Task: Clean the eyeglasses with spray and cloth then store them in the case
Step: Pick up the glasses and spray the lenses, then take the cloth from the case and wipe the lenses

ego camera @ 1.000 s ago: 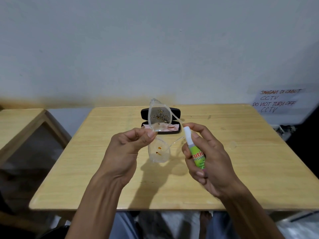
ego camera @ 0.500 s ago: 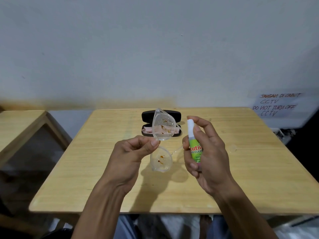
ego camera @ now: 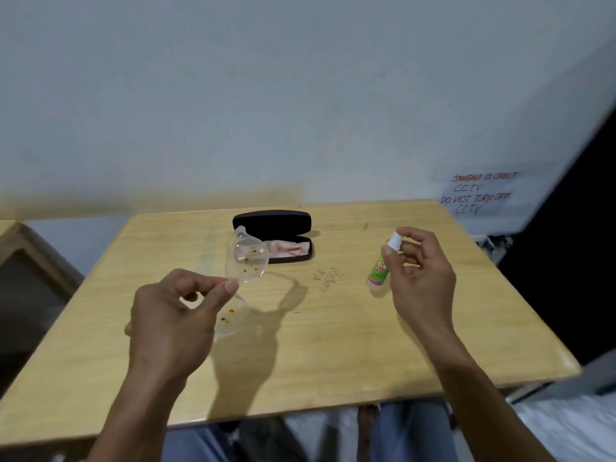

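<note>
My left hand (ego camera: pixel 173 315) pinches clear-framed eyeglasses (ego camera: pixel 246 258) at the bridge, holding them above the table; both lenses carry orange-brown specks. The small spray bottle (ego camera: pixel 380 270), green label and white cap, stands with its base on or just above the wooden table (ego camera: pixel 333 345); my right hand (ego camera: pixel 420 278) pinches its cap with thumb and fingertips. Behind the glasses lies the open black case (ego camera: pixel 276 225), with a pink cloth (ego camera: pixel 288 248) inside it.
A white wall stands behind the table, with a handwritten CCTV notice (ego camera: pixel 480 195) at right. Another wooden table edge (ego camera: pixel 13 241) shows at far left. A person's knees (ego camera: pixel 410 428) show below the table's front edge.
My right hand has carried the spray bottle away from the glasses to the right and down toward the table. My left hand shifted left and lower with the glasses. The camera view turned left.
</note>
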`<state>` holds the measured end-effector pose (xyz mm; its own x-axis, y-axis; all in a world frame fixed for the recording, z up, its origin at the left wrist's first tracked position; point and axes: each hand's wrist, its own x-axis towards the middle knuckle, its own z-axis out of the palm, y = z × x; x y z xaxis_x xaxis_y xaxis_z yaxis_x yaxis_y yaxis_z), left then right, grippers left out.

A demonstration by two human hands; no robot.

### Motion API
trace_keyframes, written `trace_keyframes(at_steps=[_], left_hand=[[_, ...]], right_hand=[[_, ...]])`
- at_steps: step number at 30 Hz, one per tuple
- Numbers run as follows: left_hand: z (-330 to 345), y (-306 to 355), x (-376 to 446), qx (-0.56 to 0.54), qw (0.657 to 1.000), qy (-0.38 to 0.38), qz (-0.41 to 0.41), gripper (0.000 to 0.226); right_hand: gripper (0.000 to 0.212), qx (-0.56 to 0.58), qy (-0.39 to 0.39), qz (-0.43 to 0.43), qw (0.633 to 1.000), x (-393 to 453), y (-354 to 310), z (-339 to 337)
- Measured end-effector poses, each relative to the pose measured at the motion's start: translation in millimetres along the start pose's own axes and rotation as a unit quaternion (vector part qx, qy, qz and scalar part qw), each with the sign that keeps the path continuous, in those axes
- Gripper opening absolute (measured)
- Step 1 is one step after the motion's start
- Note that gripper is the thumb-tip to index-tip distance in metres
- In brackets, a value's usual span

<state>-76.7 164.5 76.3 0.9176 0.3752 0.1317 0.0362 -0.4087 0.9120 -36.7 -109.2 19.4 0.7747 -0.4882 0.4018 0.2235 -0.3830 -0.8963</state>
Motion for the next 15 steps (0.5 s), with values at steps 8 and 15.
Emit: trace_keyframes(at_steps=[8,15], left_hand=[[7,-9,3,0.048,0.998,0.036,0.005,0.011],[8,-13,5,0.054,0.998,0.037,0.008,0.019]], right_hand=[[0.021,-0.052,0.006,-0.045,0.998,33,23,14],[0.022,-0.095,-0.015,-0.048,0.994,41,37,21]])
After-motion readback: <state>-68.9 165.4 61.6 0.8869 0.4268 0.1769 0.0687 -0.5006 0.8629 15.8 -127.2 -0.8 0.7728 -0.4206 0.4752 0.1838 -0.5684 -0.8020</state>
